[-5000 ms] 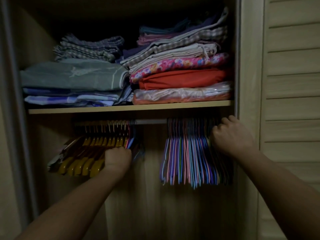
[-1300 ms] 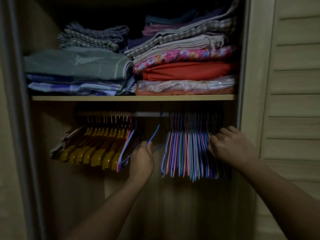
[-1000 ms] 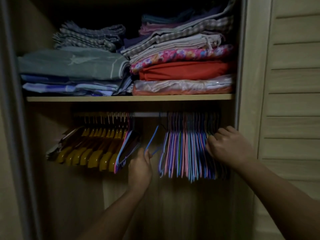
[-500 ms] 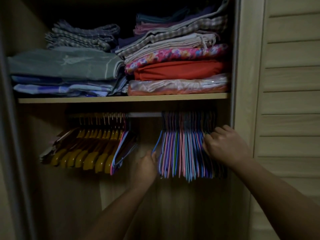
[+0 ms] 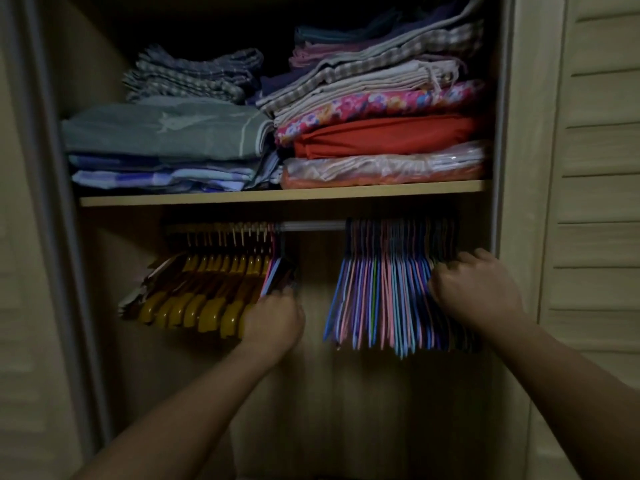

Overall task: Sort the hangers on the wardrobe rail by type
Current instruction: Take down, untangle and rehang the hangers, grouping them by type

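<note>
A metal rail (image 5: 311, 226) runs under the shelf. Yellow wooden hangers (image 5: 207, 299) hang in a tilted row on its left part. A few thin coloured hangers (image 5: 277, 275) hang at the right end of that row. My left hand (image 5: 273, 322) sits at their lower ends with curled fingers and grips them. A dense bunch of thin coloured hangers (image 5: 381, 299) hangs on the right part of the rail. My right hand (image 5: 474, 289) holds the right side of that bunch, fingers curled into it.
The wooden shelf (image 5: 277, 195) above the rail carries two stacks of folded fabric (image 5: 381, 133). A slatted door (image 5: 602, 202) stands at the right, and the wardrobe's side wall (image 5: 502, 133) is close to my right hand. A gap on the rail separates the two hanger groups.
My left hand carried a blue thin hanger to the left end of the right bunch, let go, and moved back left to the thin hangers beside the wooden ones. My right hand stayed put.
</note>
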Action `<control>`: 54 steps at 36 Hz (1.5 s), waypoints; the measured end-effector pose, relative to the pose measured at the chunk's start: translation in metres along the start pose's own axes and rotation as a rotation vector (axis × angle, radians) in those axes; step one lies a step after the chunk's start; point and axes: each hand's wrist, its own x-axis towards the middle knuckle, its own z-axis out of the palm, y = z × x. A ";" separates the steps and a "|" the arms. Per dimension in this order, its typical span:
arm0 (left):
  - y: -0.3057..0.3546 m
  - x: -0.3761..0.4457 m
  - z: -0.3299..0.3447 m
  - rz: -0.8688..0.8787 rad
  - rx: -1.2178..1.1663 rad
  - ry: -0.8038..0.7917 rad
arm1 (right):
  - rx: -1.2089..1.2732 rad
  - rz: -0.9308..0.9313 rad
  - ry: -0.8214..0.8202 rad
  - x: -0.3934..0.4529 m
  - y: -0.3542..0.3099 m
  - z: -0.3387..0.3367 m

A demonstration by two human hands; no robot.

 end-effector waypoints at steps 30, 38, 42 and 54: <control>-0.004 0.094 -0.046 -0.079 0.078 0.053 | -0.003 0.023 -0.024 0.006 -0.001 0.017; 0.016 0.093 0.011 -0.071 0.041 -0.173 | 0.011 0.050 0.051 0.011 0.006 0.022; 0.009 0.052 0.026 -0.023 0.077 -0.214 | 0.014 0.028 0.098 0.007 0.009 0.022; -0.099 -0.113 -0.029 -0.306 -0.748 -0.114 | 0.272 0.159 0.142 0.001 -0.026 0.007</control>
